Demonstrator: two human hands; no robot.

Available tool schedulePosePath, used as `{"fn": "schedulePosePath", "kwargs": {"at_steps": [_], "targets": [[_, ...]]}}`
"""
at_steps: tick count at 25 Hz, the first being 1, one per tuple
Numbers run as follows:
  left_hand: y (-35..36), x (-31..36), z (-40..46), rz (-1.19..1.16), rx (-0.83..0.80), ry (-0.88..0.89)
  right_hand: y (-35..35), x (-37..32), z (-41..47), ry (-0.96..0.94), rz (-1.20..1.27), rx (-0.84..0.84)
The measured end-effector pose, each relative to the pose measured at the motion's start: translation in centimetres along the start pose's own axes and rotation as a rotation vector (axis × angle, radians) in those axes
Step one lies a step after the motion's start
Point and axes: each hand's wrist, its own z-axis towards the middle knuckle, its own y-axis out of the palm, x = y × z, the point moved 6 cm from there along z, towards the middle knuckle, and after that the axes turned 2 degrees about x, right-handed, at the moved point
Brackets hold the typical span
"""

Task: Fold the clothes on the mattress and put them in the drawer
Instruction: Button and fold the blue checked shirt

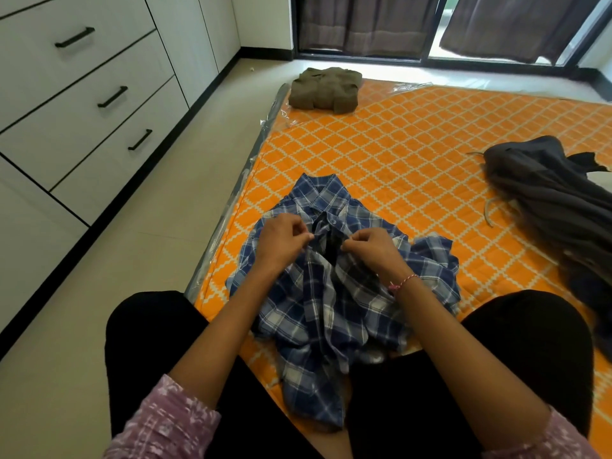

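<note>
Clothes are lying in three places on the orange patterned mattress (414,134), which is sitting on the floor (139,260). Nearest the person, a blue plaid shirt (331,309) is spreading crumpled over the mattress's near edge and onto the lap, its collar pointing away from the camera. Both hands are working at the shirt's front opening just below the collar. The left hand (281,238) is pinching the left edge of the placket between curled fingers and thumb, and the right hand (371,246) is pinching the opposite edge the same way, the two hands sitting just beside each other with a dark gap of the open shirt between them. A pink thread bracelet (402,283) is circling the right wrist. At the far left corner of the mattress, an olive green shirt (324,89) is resting neatly folded. Along the right side, a dark grey heap of garments (546,200) is lying unfolded. White drawers (82,94) with black handles are standing closed to the left, across the floor.
</note>
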Motion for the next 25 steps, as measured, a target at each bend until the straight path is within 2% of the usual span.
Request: {"fn": "schedulePosePath", "kwargs": {"at_steps": [3,5,6,7,9,11,13,17,23,25], "targets": [[-2.3,3.5,0.0,0.396,0.019,0.203,-2.8,-3.6,-0.9,-0.210,-0.329,0.361],[-3.0,5.9,0.0,0.575,0.102,0.317,-3.6,-6.3,-2.4,-0.343,-0.370,0.552],[-3.1,6.8,0.5,0.609,0.135,0.345,-3.5,-7.0,-2.5,-0.369,-0.354,0.587],[-2.8,7.1,1.4,0.635,0.124,0.343,-3.2,-7.2,-2.1,-0.341,-0.364,0.566],[-1.3,6.1,2.8,0.636,-0.021,0.254,-1.7,-5.3,-0.3,-0.178,-0.374,0.376],[0.9,3.6,3.1,0.465,-0.179,0.145,-0.5,-2.6,0.9,-0.021,-0.204,0.213],[2.5,1.9,2.2,0.230,-0.256,0.061,0.0,-1.1,0.9,0.074,0.012,0.178],[3.1,0.9,0.6,-0.183,-0.216,-0.081,0.9,-0.4,0.1,0.066,0.089,0.161],[3.8,0.2,-0.4,-0.295,-0.140,-0.090,1.4,0.2,-0.3,0.099,0.095,0.178],[3.8,0.0,-0.4,-0.293,-0.096,-0.079,1.3,0.3,-0.2,0.140,0.158,0.126]]}}
